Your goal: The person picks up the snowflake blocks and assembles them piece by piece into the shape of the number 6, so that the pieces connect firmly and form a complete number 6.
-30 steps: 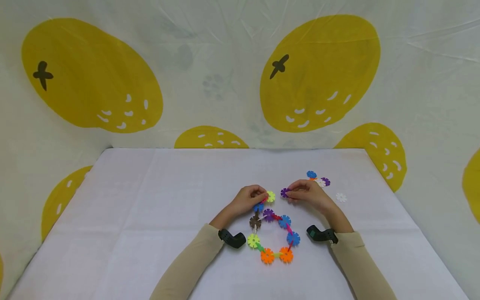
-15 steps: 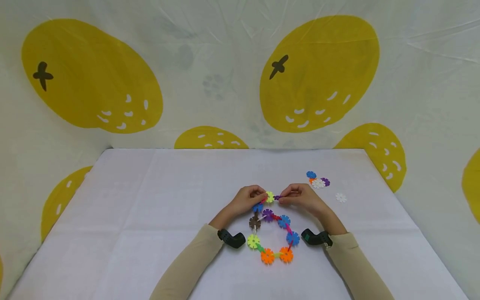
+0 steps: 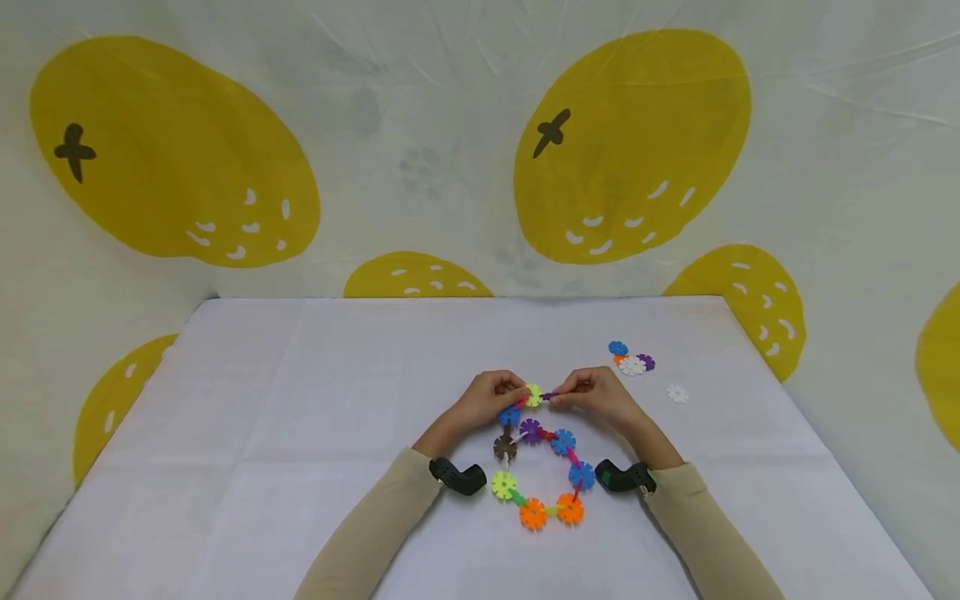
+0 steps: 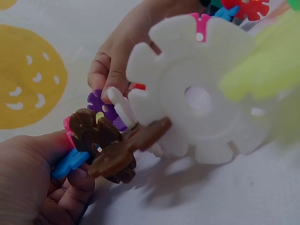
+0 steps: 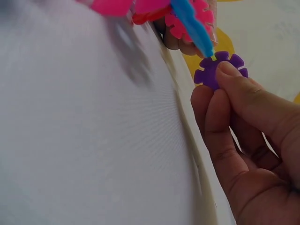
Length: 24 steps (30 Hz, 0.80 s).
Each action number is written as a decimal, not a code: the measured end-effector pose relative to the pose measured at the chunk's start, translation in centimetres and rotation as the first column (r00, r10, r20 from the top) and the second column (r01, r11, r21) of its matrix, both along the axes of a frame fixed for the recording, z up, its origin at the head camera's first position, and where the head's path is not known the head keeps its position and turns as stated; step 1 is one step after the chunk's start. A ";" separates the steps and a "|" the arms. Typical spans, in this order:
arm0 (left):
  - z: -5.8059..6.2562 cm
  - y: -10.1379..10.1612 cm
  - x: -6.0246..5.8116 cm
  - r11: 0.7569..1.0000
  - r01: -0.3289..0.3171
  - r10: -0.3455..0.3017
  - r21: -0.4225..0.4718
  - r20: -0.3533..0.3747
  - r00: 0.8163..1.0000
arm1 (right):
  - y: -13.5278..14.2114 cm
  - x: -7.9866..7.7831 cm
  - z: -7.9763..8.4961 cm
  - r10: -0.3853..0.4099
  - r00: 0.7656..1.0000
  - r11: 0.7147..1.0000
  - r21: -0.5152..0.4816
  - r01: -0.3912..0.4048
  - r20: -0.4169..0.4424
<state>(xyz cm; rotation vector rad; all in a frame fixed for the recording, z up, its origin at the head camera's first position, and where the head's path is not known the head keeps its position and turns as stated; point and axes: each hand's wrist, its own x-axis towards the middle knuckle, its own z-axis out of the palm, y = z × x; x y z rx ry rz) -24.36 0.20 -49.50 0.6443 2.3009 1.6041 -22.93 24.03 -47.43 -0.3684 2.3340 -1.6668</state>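
Between thumb and fingers, my right hand [image 3: 600,395] pinches a purple snowflake disc [image 5: 208,76], held edge-on against a yellow-green snowflake disc [image 3: 533,395]. My left hand [image 3: 491,397] grips the chain beside that disc, with its fingers on a pink snowflake disc [image 5: 202,15]. Below hangs a blue disc [image 3: 510,416], joined to a brown disc [image 3: 505,447]. From there a ring of slotted discs lies on the table: a purple disc [image 3: 531,431], blue discs, an orange disc [image 3: 533,514] and others. White and brown discs [image 4: 105,136] loom large in the left wrist view.
Loose discs lie at the back right of the white-covered table [image 3: 337,400]: a blue disc [image 3: 618,347], an orange one, a purple disc [image 3: 647,362] and white discs [image 3: 632,366]. A single white disc [image 3: 677,393] lies nearer. Patterned cloth [image 3: 450,125] hangs behind.
My right hand has moved left, bringing the purple disc from a gap away up to the yellow-green disc and turning it edge-on. My left hand keeps its hold. The view has shifted slightly.
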 end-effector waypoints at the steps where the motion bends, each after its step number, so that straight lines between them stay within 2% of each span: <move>1: -0.1 0.0 0.0 1.000 -0.003 0.003 0.000 0.004 1.000 | 0.0 0.0 -0.1 0.001 1.000 1.000 -0.006 -0.001 -0.004; 9: -0.3 0.1 -0.2 0.999 -0.029 0.028 0.030 0.018 0.999 | -0.5 -0.1 -0.1 -0.005 1.000 1.000 -0.002 0.005 -0.031; 17: -0.2 0.3 -0.1 0.998 -0.022 0.017 0.061 0.081 0.997 | -0.5 -0.3 0.2 0.019 1.000 1.000 -0.009 -0.019 -0.018; 24: -0.2 0.5 0.0 0.997 -0.009 0.005 0.080 0.052 0.999 | 0.1 -0.3 0.1 0.048 0.999 0.999 -0.006 -0.048 -0.018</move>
